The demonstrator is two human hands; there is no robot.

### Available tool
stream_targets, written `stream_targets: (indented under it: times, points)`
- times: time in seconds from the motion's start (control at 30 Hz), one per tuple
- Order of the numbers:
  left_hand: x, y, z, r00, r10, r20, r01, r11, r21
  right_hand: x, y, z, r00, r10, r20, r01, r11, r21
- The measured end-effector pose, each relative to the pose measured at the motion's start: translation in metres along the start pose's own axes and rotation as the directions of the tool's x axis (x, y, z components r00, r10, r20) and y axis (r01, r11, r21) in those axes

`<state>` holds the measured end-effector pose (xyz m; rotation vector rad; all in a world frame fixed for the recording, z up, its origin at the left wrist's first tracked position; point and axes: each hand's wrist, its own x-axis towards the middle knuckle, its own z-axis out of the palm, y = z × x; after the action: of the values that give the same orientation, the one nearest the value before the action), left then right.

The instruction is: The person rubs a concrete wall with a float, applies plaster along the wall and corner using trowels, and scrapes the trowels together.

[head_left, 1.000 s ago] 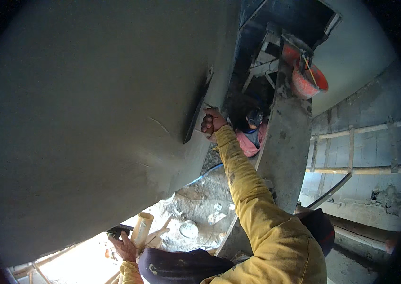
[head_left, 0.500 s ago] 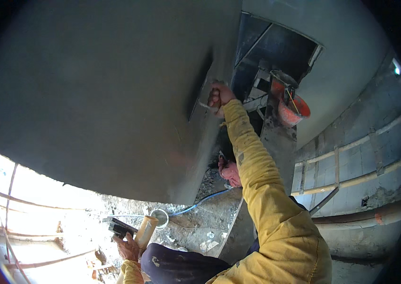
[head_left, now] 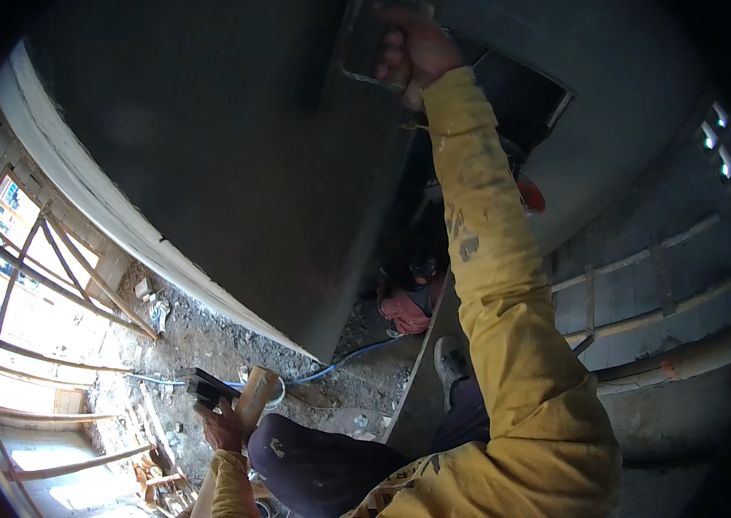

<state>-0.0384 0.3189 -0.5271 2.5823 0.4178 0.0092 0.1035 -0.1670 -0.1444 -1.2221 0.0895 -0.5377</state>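
Note:
My right hand (head_left: 417,56) is raised high at the top of the view. Its fingers are closed around the handle of a plastering trowel (head_left: 360,53), whose blade is at the smooth grey wall (head_left: 210,173); shadow blurs its outline. Low on the left, my left hand (head_left: 223,425) grips a dark, flat block-like tool (head_left: 206,387); its exact kind is not clear. A thick wooden post (head_left: 257,397) stands right beside that hand, next to my knee in dark trousers (head_left: 322,466).
Another person in reddish clothing (head_left: 403,311) crouches below the wall's edge. An orange bucket (head_left: 531,195) is partly hidden behind my right sleeve, near a dark wall opening (head_left: 521,97). A blue hose (head_left: 348,355) crosses the rubble floor. Wooden poles (head_left: 63,354) line the left side.
My right hand and the trowel have gone up along the wall. The view has shifted, showing more of the left side and the crouching person. My left hand keeps its grip.

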Motion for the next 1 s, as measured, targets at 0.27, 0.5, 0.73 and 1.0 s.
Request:
stream_targets:
  times: [0.27, 0.5, 0.73, 1.0]
  points:
    - [0.002, -0.002, 0.000, 1.000, -0.014, 0.010, 0.014, 0.997, -0.080, -0.090, 0.165, -0.088, 0.960, 0.279, -0.031, -0.245, 0.885, 0.395]
    - [0.001, 0.002, -0.003, 1.000, -0.019, 0.008, 0.019, 0.996, -0.089, -0.196, 0.415, -0.150, 0.611, 0.754, -0.242, -0.541, 0.621, 0.567]
    - [0.002, 0.004, -0.004, 1.000, 0.024, 0.006, -0.023, 0.993, -0.112, -0.216, 0.461, -0.118, 0.509, 0.845, -0.167, -0.605, 0.489, 0.628]
    - [0.000, 0.008, -0.007, 0.996, -0.047, 0.082, 0.055, 0.995, -0.088, -0.185, 0.398, -0.103, 0.548, 0.834, -0.057, -0.639, 0.462, 0.615]
